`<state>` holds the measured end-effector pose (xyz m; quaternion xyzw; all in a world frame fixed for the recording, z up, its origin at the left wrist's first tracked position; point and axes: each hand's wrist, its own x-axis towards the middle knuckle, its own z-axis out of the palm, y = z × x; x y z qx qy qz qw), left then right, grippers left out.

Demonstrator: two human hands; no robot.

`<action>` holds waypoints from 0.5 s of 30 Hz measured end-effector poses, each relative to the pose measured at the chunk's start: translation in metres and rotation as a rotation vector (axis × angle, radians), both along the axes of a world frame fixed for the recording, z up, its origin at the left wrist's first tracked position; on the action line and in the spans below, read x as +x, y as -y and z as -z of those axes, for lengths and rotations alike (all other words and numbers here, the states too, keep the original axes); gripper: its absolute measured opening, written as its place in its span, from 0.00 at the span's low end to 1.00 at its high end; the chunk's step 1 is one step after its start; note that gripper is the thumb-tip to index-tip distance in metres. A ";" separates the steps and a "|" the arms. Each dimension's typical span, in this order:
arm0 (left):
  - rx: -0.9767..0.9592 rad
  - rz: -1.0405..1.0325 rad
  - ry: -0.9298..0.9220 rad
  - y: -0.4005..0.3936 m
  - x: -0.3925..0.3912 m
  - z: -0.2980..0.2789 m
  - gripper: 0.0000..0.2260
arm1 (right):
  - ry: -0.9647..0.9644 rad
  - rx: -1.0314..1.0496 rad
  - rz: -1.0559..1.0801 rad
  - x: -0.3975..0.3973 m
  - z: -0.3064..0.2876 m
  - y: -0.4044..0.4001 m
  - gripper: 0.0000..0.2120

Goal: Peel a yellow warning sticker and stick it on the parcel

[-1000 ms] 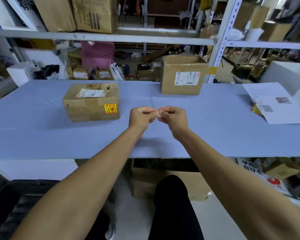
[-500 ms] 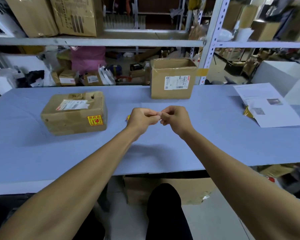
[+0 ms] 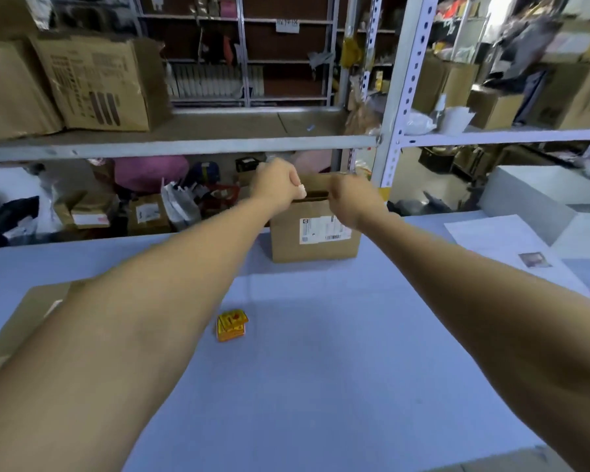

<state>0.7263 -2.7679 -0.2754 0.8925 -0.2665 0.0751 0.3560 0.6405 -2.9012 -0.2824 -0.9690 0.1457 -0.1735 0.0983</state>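
Note:
A small stack of yellow warning stickers [image 3: 231, 325] lies on the blue table, below and between my forearms. Both hands are raised in front of an upright cardboard parcel [image 3: 315, 240] that has a white shipping label. My left hand [image 3: 278, 185] is closed, with a small pale scrap pinched at its fingertips. I cannot tell whether the scrap is a sticker. My right hand [image 3: 349, 199] is closed a short gap to its right and is blurred, with nothing visible in it. A flat cardboard parcel [image 3: 21, 325] at the left is mostly hidden by my left arm.
The blue table [image 3: 321, 386] runs across the view. A white printed sheet [image 3: 501, 247] lies at the right, beside a white box [image 3: 542, 192]. Metal shelving [image 3: 184, 144] with cartons and bags stands behind the table, with an upright post [image 3: 399, 107] right of my hands.
The view has tilted up and closer to the table. My hands have risen from mid-table to in front of the upright parcel and parted slightly. The sticker stack has come into view.

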 end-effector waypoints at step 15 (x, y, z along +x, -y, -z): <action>0.395 0.119 0.169 0.037 0.109 -0.003 0.05 | -0.065 -0.136 0.033 0.087 -0.009 0.061 0.06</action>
